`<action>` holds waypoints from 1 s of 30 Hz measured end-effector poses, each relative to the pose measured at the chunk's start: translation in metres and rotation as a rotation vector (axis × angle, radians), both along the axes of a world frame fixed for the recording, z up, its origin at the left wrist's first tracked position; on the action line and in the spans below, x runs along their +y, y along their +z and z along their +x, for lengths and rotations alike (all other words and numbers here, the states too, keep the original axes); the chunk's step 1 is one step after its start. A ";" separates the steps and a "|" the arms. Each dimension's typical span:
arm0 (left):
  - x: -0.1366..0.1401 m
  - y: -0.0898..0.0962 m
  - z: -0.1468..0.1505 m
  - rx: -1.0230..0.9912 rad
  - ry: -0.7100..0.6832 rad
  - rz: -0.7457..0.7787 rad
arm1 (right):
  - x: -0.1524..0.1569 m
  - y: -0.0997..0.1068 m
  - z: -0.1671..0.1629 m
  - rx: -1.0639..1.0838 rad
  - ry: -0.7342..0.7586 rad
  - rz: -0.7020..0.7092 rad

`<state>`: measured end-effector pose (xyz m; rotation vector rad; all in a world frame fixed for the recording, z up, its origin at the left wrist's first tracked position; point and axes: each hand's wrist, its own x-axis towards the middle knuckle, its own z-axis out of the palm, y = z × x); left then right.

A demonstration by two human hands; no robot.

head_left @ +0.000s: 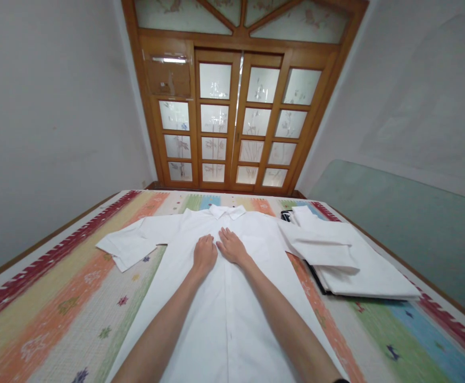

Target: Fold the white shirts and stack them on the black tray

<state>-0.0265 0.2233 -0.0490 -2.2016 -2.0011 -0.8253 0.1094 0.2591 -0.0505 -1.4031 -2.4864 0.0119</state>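
A white button-front shirt lies spread out face up, its collar at the far end and its sleeves stretched to both sides. My left hand rests on the chest just left of the button strip, fingers curled in on the fabric. Close beside it, my right hand lies palm down across the strip, its fingers extended below the collar. The fingertips of the left hand are partly hidden. The shirt's right-side sleeve overlaps a stack of folded white clothes.
A striped, patterned bedspread covers the bed beneath. Something black shows under the folded stack, and a small black-and-white item is behind it. A pale green panel stands along the right wall. Wooden glass-paned doors are beyond.
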 end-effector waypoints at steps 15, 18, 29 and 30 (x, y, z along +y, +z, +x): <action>0.098 0.030 -0.133 0.122 0.157 -0.281 | -0.008 0.013 -0.001 0.005 -0.027 -0.077; 0.112 0.029 -0.153 0.146 0.179 -0.344 | -0.008 0.011 -0.002 0.015 -0.027 -0.070; 0.111 0.022 -0.212 0.217 0.318 -0.393 | -0.007 0.009 -0.003 0.020 -0.036 -0.061; 0.109 0.021 -0.217 0.215 0.335 -0.397 | -0.007 0.009 -0.002 0.020 -0.037 -0.063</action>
